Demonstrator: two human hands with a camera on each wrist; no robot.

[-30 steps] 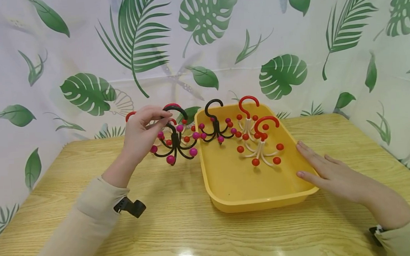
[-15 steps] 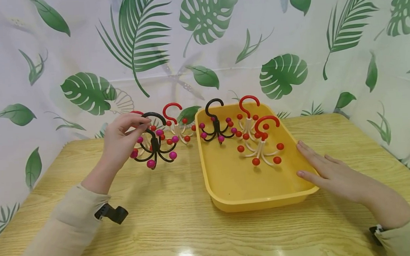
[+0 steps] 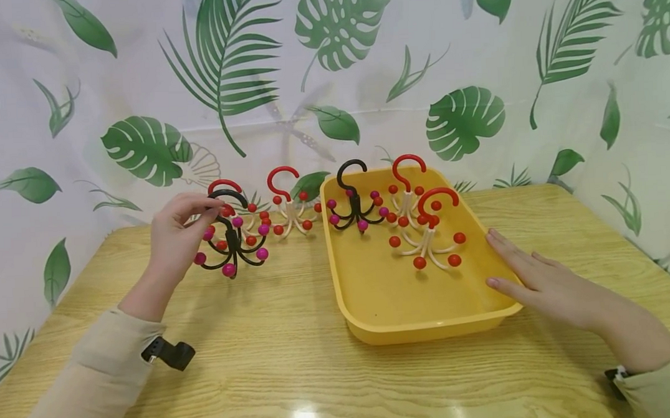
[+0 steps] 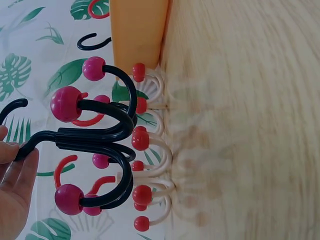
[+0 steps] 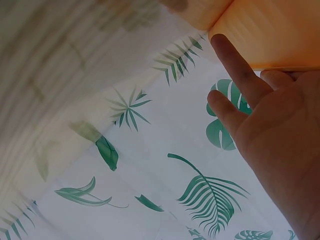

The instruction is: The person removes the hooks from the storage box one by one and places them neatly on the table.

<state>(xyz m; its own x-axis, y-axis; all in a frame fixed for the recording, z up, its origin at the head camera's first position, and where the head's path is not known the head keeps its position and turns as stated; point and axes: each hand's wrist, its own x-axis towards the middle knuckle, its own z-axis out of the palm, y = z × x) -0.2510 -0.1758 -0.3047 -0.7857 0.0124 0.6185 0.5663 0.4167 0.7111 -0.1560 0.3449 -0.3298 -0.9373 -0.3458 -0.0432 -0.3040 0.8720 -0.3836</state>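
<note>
My left hand [image 3: 173, 231] pinches the black hook of a several-armed swivel hanger [image 3: 232, 241] with magenta ball tips. The hanger hangs upright at the left, in front of a white hanger with a red hook [image 3: 224, 184] and partly covering it. In the left wrist view the held hanger [image 4: 90, 135] lies sideways across the picture, its hook at the fingertips. My right hand [image 3: 546, 287] rests with straight fingers on the right rim of a yellow bin [image 3: 384, 300]. Its fingers [image 5: 240, 75] reach the bin wall in the right wrist view.
Inside the bin stand a black hanger [image 3: 355, 207] and two white hangers with red hooks, one in front [image 3: 428, 236], one behind [image 3: 407, 201]. Another white, red-hooked hanger [image 3: 290, 208] stands on the wooden table [image 3: 262, 337] left of the bin. A leaf-print cloth [image 3: 365, 126] hangs behind.
My left hand has carried the black hanger left, away from the bin and slightly down, uncovering the white hanger beside the bin. The right hand has stayed on the rim.
</note>
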